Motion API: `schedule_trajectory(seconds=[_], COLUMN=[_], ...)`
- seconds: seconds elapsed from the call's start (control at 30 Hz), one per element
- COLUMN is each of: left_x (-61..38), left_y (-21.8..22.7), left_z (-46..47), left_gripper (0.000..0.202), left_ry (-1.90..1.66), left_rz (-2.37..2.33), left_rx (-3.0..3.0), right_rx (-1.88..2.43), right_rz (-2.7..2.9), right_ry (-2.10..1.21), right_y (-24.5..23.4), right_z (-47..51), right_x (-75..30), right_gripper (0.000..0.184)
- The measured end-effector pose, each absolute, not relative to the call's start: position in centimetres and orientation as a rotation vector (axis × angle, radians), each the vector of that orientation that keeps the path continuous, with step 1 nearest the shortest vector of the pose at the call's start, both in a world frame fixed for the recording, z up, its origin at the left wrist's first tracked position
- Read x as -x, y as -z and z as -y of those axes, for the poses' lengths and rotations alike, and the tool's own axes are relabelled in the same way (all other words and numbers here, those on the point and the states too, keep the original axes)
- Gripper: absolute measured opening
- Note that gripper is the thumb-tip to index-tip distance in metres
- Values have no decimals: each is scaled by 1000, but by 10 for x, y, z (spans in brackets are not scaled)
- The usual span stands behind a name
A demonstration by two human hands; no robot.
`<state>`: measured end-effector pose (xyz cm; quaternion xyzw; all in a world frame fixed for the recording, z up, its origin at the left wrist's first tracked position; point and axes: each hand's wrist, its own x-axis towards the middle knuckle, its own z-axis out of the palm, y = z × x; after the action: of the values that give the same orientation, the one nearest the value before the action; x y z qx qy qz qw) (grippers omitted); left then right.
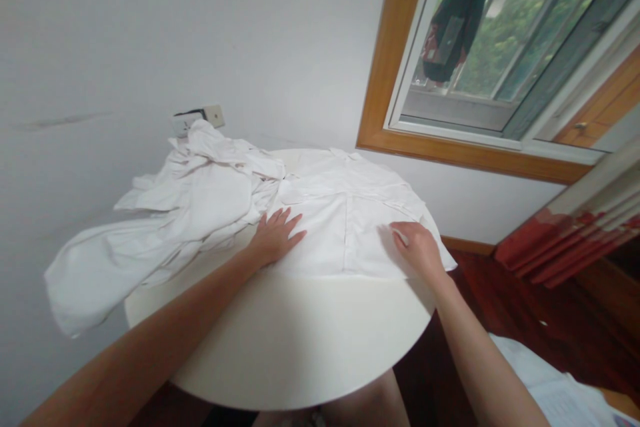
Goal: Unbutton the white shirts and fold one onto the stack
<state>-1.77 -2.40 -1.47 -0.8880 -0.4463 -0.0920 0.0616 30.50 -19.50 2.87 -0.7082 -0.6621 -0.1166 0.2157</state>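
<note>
A white shirt (325,237) lies spread on the round white table (300,340), its front placket running down the middle. My left hand (275,237) rests flat with fingers spread on the shirt's left side. Over on the right side, my right hand (417,247) has its fingers curled in a pinch, with a bit of white cloth showing between thumb and fingers. Left of the spread shirt sits a crumpled heap of white clothes (210,193), part of it hanging past the table's left edge.
Behind the table is a white wall with a socket (214,115). A wood-framed window (373,107) is at upper right, with a red and white curtain (540,247) below. Pale cloth or paper (545,380) lies at lower right, near the dark wood floor (480,287).
</note>
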Motion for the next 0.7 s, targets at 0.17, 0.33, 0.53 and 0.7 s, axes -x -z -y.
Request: schedule_trajectory(seconds=[0.17, 0.33, 0.53, 0.7], left_x=[18, 17, 16, 16], left_y=[14, 14, 14, 14], left_z=[25, 25, 25, 25], left_gripper=[58, 58, 58, 59], left_ry=[291, 282, 286, 268], left_rz=[1345, 1362, 1378, 1378], left_rx=[2682, 2687, 2686, 2687], right_rx=[2597, 2842, 2780, 2792], right_rz=[1363, 1339, 1312, 1238], right_ry=[550, 196, 77, 54], right_y=[-41, -38, -36, -35], right_z=[195, 197, 195, 200], right_x=[-361, -377, -378, -386], right_gripper=[38, 44, 36, 37])
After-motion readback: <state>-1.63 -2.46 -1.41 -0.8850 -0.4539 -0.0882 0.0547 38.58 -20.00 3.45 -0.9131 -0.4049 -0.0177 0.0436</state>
